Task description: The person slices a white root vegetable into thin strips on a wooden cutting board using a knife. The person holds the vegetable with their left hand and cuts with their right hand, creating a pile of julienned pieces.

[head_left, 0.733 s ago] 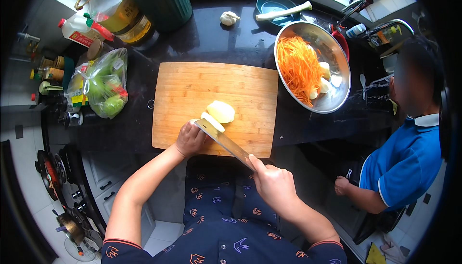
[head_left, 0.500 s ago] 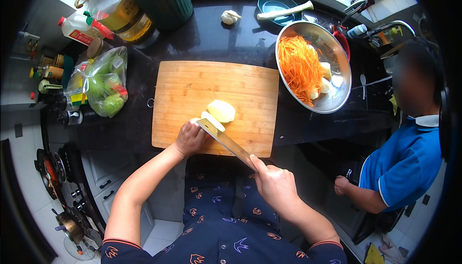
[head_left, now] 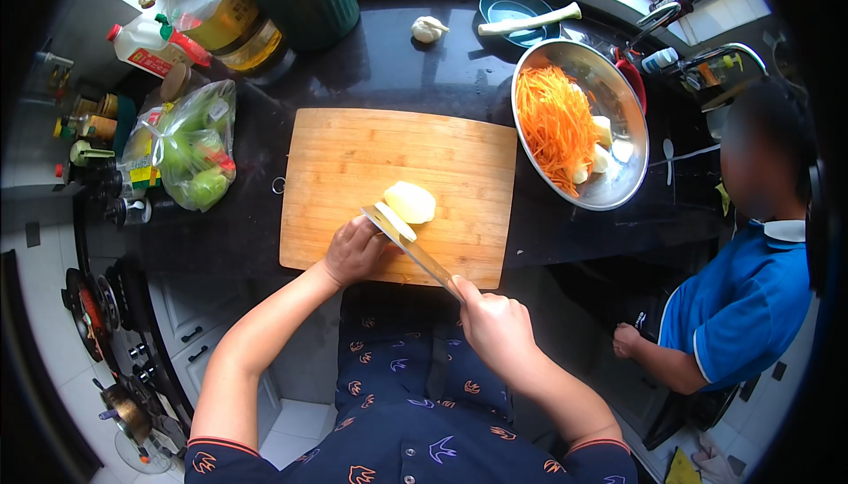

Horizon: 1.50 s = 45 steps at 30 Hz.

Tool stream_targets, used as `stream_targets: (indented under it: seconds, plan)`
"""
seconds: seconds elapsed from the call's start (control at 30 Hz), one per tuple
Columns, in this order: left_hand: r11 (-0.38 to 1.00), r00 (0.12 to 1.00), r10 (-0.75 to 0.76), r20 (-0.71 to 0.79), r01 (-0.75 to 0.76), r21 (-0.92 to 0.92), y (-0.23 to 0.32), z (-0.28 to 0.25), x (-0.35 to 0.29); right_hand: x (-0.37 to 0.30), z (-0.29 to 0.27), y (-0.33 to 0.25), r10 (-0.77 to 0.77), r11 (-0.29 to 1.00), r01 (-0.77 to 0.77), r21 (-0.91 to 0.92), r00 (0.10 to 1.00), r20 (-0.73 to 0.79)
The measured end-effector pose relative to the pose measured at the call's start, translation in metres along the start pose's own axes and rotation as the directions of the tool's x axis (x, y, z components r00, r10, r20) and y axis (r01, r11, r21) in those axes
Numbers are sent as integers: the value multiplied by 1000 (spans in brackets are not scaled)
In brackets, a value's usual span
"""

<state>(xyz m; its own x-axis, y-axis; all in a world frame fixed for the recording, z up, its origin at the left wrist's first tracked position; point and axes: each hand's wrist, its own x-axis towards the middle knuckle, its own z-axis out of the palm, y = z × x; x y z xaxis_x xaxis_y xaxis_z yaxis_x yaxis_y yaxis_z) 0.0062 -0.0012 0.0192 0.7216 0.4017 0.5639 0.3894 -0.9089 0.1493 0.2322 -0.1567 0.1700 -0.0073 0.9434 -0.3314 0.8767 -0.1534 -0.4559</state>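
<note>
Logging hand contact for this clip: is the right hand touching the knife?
Touching. The head view shows the right hand closed around the near end of the knife, with no gap between them.

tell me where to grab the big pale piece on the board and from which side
Probably the rounded far edge of the big pale piece, coming from the far right: bare board lies beyond that side, while the slice, knife and left hand crowd its near left.
</note>
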Motion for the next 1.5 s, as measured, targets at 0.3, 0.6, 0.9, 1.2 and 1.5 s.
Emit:
stream_targets:
  seconds: [0.3, 0.6, 0.9, 1.2, 1.5]
  plan:
    - [998, 1000, 18, -3, -18, -66, -3, 3, -1, 52, 26, -5, -46, 999, 45, -23, 998, -52]
    - [997, 998, 1, -66, -6, -75, 1, 4, 5, 71, 39, -1, -30, 999, 31, 11, 995, -97]
    - [998, 1000, -9, -23, 7, -62, 0, 2, 3, 36, 11, -8, -79, 997, 77, -29, 992, -95]
    - [1000, 1000, -16, 10, 17, -9, -1, 6, -5, 0, -6, -3, -8, 1000, 9, 8, 998, -59]
    - [1000, 1000, -17, 10, 17, 1, 1, 3, -3, -15, -8, 3, -35, 999, 35, 1, 997, -67]
